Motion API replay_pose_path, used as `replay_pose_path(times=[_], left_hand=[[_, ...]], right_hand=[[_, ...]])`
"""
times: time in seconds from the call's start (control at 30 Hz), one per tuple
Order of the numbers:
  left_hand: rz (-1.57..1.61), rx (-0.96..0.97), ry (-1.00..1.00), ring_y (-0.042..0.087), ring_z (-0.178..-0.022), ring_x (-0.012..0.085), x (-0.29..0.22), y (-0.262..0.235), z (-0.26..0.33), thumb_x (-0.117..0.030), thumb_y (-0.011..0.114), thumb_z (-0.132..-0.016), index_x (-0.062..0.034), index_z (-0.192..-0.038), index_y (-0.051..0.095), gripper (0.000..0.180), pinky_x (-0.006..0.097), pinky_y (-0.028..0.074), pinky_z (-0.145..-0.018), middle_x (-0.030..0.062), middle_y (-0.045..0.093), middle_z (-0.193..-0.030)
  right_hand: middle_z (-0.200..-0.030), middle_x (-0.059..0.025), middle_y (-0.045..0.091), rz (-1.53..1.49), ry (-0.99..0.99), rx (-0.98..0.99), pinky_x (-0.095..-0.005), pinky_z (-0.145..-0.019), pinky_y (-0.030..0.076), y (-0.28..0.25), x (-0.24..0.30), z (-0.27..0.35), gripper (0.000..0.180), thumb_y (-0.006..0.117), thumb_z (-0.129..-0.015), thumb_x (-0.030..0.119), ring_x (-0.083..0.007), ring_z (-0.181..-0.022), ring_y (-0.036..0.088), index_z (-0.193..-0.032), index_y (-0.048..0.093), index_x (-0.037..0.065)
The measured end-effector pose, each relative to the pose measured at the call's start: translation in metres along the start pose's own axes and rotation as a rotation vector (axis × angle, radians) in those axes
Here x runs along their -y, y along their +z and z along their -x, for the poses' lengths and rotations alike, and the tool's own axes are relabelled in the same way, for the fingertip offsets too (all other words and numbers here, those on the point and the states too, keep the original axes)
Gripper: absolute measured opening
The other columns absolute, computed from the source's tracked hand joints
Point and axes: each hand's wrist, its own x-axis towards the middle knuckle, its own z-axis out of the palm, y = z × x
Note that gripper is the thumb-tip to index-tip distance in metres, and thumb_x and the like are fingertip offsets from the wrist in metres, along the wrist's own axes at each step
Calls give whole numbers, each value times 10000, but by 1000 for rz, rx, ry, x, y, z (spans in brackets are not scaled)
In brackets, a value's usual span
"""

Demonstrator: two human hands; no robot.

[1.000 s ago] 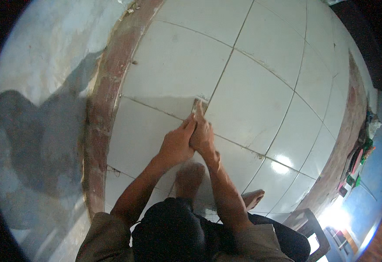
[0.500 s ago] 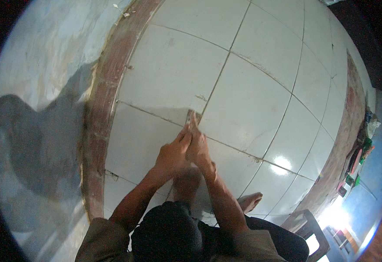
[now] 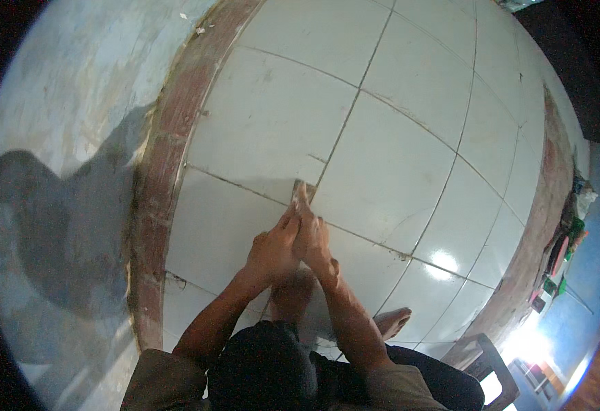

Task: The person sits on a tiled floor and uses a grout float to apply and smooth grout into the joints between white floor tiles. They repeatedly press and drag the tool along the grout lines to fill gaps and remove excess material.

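Both my hands come together low over the white tile floor, arms reaching forward. Under the fingers lies a small, flat, brownish blade like a scraper's, its wide end against the tile beside a grout joint. My right hand is closed over this scraper, one finger stretched along the blade. Pressed against it from the left, my left hand also has its fingers closed on the tool. The scraper's handle is hidden by the hands. A thin line of residue lies on the tile just beyond the blade.
A reddish-brown border and a stained wall carrying my shadow run along the left. My bare foot stands behind the hands. At lower right is a dark plastic chair. Assorted items lie along the right wall.
The view has shifted slightly, floor and hands moving a little down in the picture. The residue beyond the blade looks thinner. Both hands keep their grip, with the blade at nearly the same spot.
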Motion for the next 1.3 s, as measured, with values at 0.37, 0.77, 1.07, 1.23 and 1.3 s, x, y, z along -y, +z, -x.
replay_pose_path(times=[0.37,0.77,1.07,1.23,1.3], left_hand=[[-69,15,25,632,-1123,483,-3,-4,-10,-116,740,-801,-19,-1509,374,803,533,560,-913,253,531,-1450],[-93,1,67,678,-1025,463,-6,-11,-15,-77,738,-763,29,-1426,411,747,528,584,-835,266,522,-1450],[-78,-9,82,628,-1172,458,-16,-29,-61,-86,759,-742,7,-1501,386,851,516,549,-963,255,509,-1479],[-147,-20,71,685,-1017,457,-10,-10,-24,-97,744,-773,59,-1402,429,720,530,579,-857,277,513,-1441],[-99,-69,98,668,-1053,466,-7,-7,-41,-102,740,-773,33,-1437,420,750,542,561,-885,269,559,-1393]], right_hand=[[-1046,-323,696,-6,-108,-73,-612,-822,506,5,-11,-6,887,600,-944,143,-526,-925,674,-1651,64,145],[-925,-288,704,47,-107,-56,-503,-689,548,-13,3,-15,819,599,-929,82,-399,-778,707,-1616,160,11],[-949,-290,710,19,-71,-57,-583,-745,527,-42,9,-61,839,607,-969,174,-513,-856,677,-1640,107,115],[-965,-276,720,5,-121,-72,-571,-738,541,-10,-3,-15,833,640,-956,195,-499,-846,682,-1632,160,115],[-1003,-280,716,67,-155,-129,-572,-743,543,-23,-2,-30,832,646,-941,178,-493,-839,687,-1625,180,99]])
